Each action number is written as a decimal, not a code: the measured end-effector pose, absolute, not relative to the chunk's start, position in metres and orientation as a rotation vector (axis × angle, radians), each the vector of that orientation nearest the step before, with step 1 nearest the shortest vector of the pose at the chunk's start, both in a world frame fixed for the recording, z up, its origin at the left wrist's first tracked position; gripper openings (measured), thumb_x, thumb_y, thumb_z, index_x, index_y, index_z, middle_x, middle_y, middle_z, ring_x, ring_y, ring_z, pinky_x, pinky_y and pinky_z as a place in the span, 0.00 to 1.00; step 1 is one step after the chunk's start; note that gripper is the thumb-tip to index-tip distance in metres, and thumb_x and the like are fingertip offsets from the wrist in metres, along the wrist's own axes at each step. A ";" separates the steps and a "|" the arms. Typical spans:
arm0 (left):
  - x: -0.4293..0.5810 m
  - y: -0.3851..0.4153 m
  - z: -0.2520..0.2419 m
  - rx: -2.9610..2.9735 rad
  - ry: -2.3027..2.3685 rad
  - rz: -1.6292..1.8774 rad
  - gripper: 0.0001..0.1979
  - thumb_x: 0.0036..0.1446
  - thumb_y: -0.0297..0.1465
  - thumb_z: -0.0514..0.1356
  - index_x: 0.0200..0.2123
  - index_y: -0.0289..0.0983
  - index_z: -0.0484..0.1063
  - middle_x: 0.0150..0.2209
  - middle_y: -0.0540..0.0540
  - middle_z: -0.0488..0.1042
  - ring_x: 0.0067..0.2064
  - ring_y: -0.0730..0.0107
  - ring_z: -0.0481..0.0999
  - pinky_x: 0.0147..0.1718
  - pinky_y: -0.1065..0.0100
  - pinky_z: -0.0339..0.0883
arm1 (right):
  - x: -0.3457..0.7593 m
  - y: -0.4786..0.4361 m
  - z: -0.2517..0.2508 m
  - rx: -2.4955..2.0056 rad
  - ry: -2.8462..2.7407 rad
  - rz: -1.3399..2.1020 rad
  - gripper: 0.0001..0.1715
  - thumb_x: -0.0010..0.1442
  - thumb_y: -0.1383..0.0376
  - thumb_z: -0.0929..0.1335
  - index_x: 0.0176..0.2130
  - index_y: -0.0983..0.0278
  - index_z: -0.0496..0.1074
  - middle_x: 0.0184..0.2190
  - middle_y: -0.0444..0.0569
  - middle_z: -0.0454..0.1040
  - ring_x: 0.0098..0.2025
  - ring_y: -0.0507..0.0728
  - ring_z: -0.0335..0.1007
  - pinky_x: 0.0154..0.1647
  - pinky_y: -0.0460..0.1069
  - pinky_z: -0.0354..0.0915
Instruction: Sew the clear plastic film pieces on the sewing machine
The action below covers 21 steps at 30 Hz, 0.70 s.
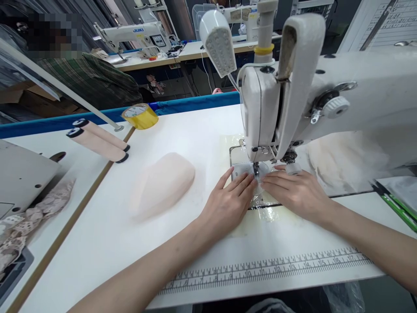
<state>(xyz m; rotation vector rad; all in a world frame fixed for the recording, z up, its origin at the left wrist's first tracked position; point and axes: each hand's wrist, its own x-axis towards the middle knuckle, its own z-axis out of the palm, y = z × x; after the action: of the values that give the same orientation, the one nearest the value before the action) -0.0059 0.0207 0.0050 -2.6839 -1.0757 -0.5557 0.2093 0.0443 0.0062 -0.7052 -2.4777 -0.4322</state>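
A white sewing machine (pixel 263 108) stands over the table, its needle and presser foot (pixel 256 168) low over the metal plate. Just left of the foot, my left hand (pixel 230 198) lies flat with its fingers spread. On the right side of the foot is my right hand (pixel 296 191), its fingers stretched out and together, pointing at the needle. Whatever sheer material lies beneath the fingertips is too faint to make out. A pale pink, sheer cup-shaped piece (pixel 166 184) rests on the white table left of my hands. Pale sheer fabric (pixel 345 161) is bunched under the machine arm.
Two pink thread spools (pixel 97 145) and a yellow tape roll (pixel 140 116) are at the back left. Green-handled tools (pixel 399 208) lie at the right. A printed ruler (pixel 260 271) runs along the front edge. Beyond the table, a person in plaid (pixel 94 80) is near another machine (pixel 140 37).
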 end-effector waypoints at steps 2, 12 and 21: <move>-0.006 0.021 0.005 -2.678 -1.074 -0.563 0.16 0.65 0.26 0.50 0.53 0.31 0.68 0.53 0.40 0.71 0.56 0.62 0.70 0.61 0.48 0.56 | 0.209 0.045 0.006 -0.712 -2.477 -0.430 0.16 0.63 0.78 0.61 0.37 0.66 0.75 0.42 0.46 0.77 0.39 0.54 0.73 0.45 0.51 0.65; -0.007 0.028 0.005 -2.698 -1.091 -0.569 0.16 0.65 0.26 0.49 0.52 0.30 0.69 0.53 0.40 0.71 0.56 0.61 0.70 0.61 0.47 0.55 | 0.208 0.049 0.006 -0.733 -2.477 -0.446 0.16 0.62 0.80 0.61 0.37 0.67 0.75 0.41 0.47 0.77 0.37 0.54 0.74 0.44 0.51 0.67; -0.007 0.034 0.007 -2.732 -1.149 -0.555 0.16 0.65 0.26 0.48 0.53 0.31 0.68 0.54 0.39 0.70 0.57 0.61 0.69 0.62 0.47 0.53 | 0.207 0.050 0.007 -0.824 -2.473 -0.428 0.17 0.62 0.79 0.60 0.39 0.67 0.75 0.40 0.49 0.78 0.38 0.55 0.75 0.45 0.50 0.68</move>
<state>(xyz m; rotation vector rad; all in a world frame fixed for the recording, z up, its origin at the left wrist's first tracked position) -0.0073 0.0336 0.0070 -2.7319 -1.1491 -0.5547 0.2067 0.0503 0.0068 -0.8241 -2.4732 -0.4284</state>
